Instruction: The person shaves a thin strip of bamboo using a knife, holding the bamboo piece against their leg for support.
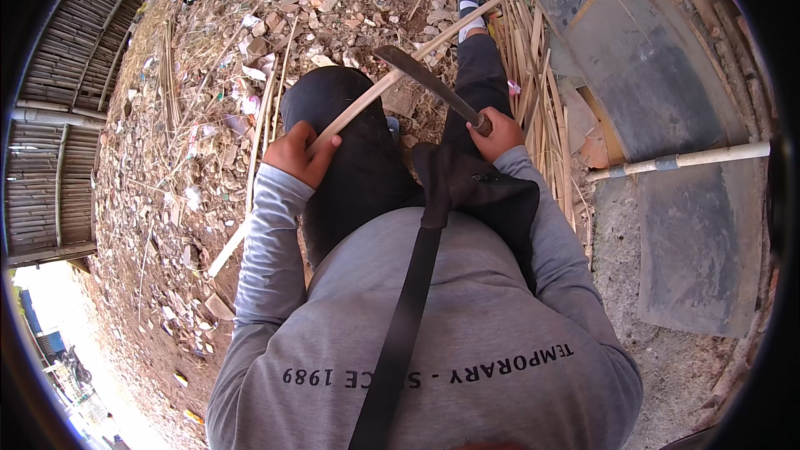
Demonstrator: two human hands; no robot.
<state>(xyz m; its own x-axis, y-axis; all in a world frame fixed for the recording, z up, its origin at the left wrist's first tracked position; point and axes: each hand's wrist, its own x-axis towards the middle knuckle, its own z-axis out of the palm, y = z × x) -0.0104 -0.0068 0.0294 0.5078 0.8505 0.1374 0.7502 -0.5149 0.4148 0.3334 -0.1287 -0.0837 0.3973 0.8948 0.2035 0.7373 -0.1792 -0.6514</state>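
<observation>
My left hand [300,155] is closed around a long pale strip of bamboo [360,107]. The strip runs on a slant from beside my left forearm, over my bent left knee, up to the far right. In my right hand [502,135] is the handle of a machete [437,86], whose dark blade points to the far left. Near its tip, the blade crosses the strip and appears to rest against it, a little beyond my left knee. My left fingers wrap the strip with the thumb on top.
Several loose bamboo strips [533,58] lie along my outstretched right leg [481,75]. More thin strips lie on the rubble-strewn ground [208,125] at left. Dark flat sheets [696,246] and a pale pole [679,162] are at right. A bamboo-slat wall [52,175] stands far left.
</observation>
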